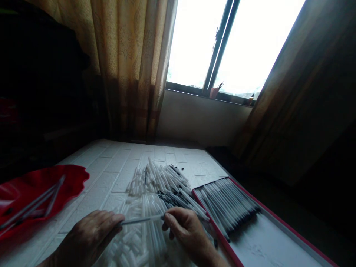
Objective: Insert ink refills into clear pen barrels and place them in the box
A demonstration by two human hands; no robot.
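A slim, see-through pen (142, 220) is stretched level between my two hands, low in the middle of the head view. My left hand (93, 231) is closed on its darker end. With thumb and forefinger, my right hand (185, 228) pinches the other end. Beneath the pen lie many short clear plastic pieces, perhaps caps (130, 241), and several clear tubes (155, 237). Just beyond sits a heap of white pen barrels (161, 174), with dark-tipped pieces (174, 198) at its near side.
At the right, a red-edged box (272, 244) holds a row of dark-ended pens (226, 205). A red scalloped dish (72, 178) with a few pens stands at the left. The table (111, 163) has a white brick pattern. Behind it are a curtain (130, 55) and a window (200, 44).
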